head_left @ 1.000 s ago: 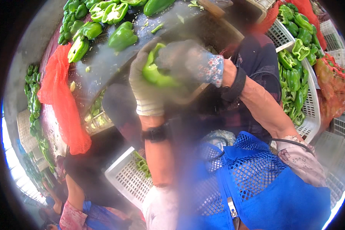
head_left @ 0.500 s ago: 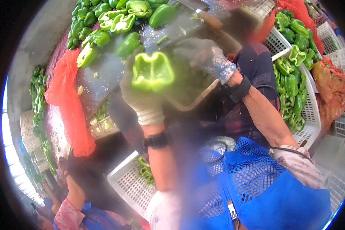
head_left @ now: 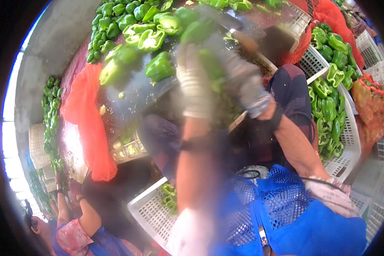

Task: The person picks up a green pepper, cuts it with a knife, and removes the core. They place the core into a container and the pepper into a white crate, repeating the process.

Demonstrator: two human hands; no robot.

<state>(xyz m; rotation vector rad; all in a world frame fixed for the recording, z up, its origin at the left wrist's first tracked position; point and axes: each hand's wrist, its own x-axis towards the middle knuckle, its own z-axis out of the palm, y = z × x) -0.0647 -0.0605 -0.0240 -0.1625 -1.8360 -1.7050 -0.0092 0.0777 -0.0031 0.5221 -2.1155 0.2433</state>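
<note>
My left hand [head_left: 193,83], in a pale glove, is raised in front of the work table [head_left: 132,100], smeared by motion. Close by on its right, my right hand [head_left: 247,81] wears a patterned glove and is blurred too. Between them shows a smeared green bell pepper [head_left: 211,64]; which hand grips it, I cannot tell. Left of my left hand a whole green pepper [head_left: 159,67] lies on the table. Just beyond my hands is a knife with a wooden handle [head_left: 246,41]. Cut pepper halves [head_left: 151,40] lie near the heap.
Whole peppers [head_left: 104,32] are heaped at the far left. Red netting [head_left: 87,128] hangs over the table's left edge. A white crate [head_left: 350,141] of cut peppers stands right, another crate [head_left: 147,209] lower left. A co-worker [head_left: 79,230] sits at lower left.
The pale pepper half in my left hand no longer shows its cut face. Both hands have come closer together. The whole view has shifted, moving the table rightward and slightly down.
</note>
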